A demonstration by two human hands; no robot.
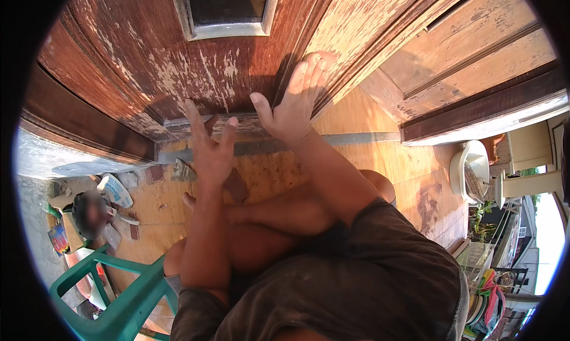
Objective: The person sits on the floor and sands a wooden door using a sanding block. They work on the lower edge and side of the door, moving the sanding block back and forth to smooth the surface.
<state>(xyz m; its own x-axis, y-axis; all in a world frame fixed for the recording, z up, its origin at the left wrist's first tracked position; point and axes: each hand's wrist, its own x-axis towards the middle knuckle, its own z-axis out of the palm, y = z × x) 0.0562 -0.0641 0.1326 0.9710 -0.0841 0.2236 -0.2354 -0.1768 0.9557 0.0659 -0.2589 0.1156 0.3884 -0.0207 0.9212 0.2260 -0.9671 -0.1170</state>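
Note:
A brown wooden door with flaking, worn varnish stands ajar before me. My right hand is raised to the door's lower right part, fingers stretched upward together and thumb apart; it looks laid against the wood. Near the door's bottom edge, my left hand has its fingers spread and nothing visible in it. Whether its fingertips touch the wood I cannot tell. A flat brown piece lies on the tiles beside my left wrist, and a greyish scrap rests by the threshold.
At the lower left stands a green plastic stool. Behind it, assorted clutter and a white and blue object lie along the wall. Another wooden door panel is at the right, with a white tub beyond it. My crossed legs rest on the tiled floor.

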